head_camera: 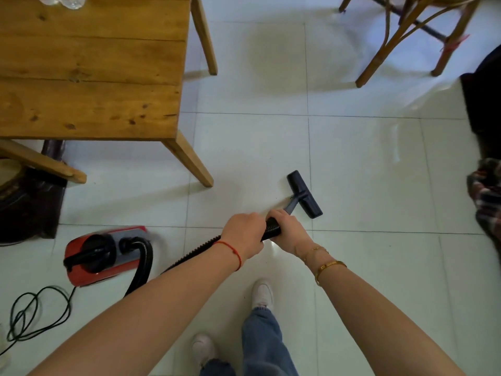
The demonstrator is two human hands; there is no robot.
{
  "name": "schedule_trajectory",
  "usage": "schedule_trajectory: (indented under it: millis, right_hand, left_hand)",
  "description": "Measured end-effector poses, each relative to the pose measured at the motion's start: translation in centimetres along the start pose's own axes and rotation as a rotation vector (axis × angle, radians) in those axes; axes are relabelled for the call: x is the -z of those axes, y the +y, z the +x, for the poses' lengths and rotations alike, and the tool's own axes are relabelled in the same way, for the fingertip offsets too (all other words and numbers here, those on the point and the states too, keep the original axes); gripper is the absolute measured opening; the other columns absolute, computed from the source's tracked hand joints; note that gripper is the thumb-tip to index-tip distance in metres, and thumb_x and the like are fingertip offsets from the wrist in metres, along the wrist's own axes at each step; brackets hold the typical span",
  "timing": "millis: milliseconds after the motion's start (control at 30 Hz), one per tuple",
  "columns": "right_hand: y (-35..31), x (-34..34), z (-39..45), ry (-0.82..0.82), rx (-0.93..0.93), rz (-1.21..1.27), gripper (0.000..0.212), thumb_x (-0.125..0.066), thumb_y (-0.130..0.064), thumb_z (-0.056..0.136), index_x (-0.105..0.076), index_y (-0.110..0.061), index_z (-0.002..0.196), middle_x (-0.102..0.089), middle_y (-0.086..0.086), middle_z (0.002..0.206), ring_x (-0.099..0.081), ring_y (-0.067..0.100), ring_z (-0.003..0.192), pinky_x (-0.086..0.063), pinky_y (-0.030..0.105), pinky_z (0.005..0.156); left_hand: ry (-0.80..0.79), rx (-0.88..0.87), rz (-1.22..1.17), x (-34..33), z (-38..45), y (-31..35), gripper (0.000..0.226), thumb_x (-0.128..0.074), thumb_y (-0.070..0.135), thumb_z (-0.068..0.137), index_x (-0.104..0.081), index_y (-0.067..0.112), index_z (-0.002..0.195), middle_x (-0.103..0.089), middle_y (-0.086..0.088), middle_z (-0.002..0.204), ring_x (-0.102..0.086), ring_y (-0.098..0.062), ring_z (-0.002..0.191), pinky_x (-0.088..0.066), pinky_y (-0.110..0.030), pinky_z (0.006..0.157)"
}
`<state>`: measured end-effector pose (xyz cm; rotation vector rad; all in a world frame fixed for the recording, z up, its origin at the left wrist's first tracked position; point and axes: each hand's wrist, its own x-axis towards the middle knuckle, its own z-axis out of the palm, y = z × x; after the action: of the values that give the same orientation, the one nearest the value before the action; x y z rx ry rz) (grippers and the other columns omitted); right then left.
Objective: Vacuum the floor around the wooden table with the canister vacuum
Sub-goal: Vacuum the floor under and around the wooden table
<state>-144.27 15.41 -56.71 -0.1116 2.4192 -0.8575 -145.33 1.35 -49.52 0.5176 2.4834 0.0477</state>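
Note:
The wooden table fills the upper left, its near leg reaching the white tiled floor. A red canister vacuum sits on the floor at lower left, slightly blurred. Its black ribbed hose runs up to both my hands. My left hand and my right hand grip the hose end side by side. From them a short grey tube leads to the dark floor nozzle, which rests flat on the tiles, right of the table leg.
A black power cord lies coiled at lower left. A dark bag stands under the table. A rattan chair stands at upper right; dark objects and plaid fabric line the right edge. My white shoes are below.

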Motion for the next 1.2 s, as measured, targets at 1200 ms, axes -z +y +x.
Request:
schedule_trajectory:
  millis: [1200]
  right_hand:
    - [-26.3,-19.4,0.7,-0.111,0.051,0.106,0.022,-0.062,-0.003,0.079,-0.059,-0.007,0.1,-0.065,0.01,0.099,-0.06,0.026,0.092,-0.047,0.031,0.077]
  left_hand:
    - [-0.005,0.122,0.013,-2.6,-20.0,-25.1,0.017,-0.058,0.018,0.082,-0.06,0.015,0.098,-0.063,-0.004,0.095,-0.063,-0.023,0.085,-0.047,-0.032,0.068]
